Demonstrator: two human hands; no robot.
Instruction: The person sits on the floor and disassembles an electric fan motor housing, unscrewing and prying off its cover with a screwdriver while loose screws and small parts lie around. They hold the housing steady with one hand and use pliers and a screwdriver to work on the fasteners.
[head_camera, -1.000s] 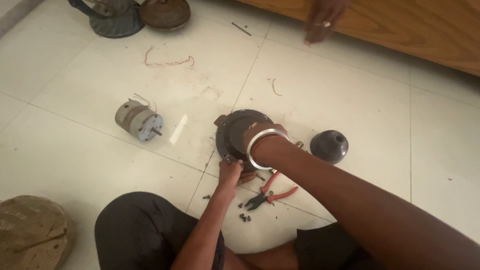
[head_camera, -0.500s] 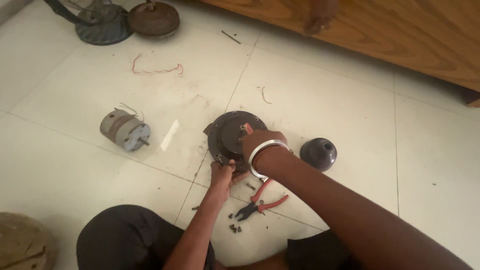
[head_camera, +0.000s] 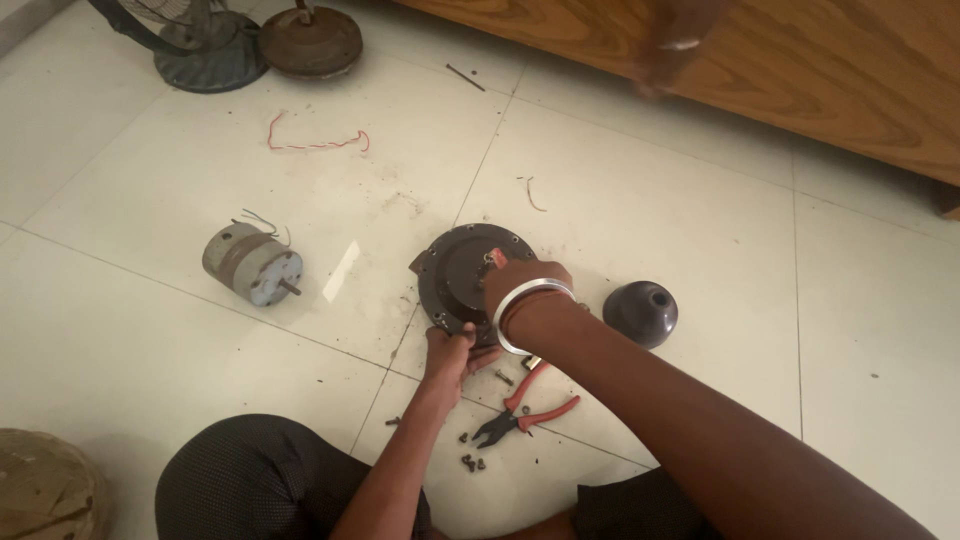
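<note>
Down on pale floor tiles (head_camera: 700, 250), working a round dark motor housing (head_camera: 462, 270) near the middle.
Left hand (head_camera: 450, 352) gripping the housing's near rim, fingers closed on it; right hand (head_camera: 520, 285) resting on top, fingers curled, perhaps around a small red-tipped tool, hard to tell. Red-handled pliers (head_camera: 525, 408) and loose screws (head_camera: 470, 460) just near; grey motor (head_camera: 252, 265) left, dark dome cap (head_camera: 641, 312) right, wooden furniture (head_camera: 830, 70) along the far side.

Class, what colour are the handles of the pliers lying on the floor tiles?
Red: the metal pliers with red handles lie on the white tiles below the right hand, seen in the head view.
</note>
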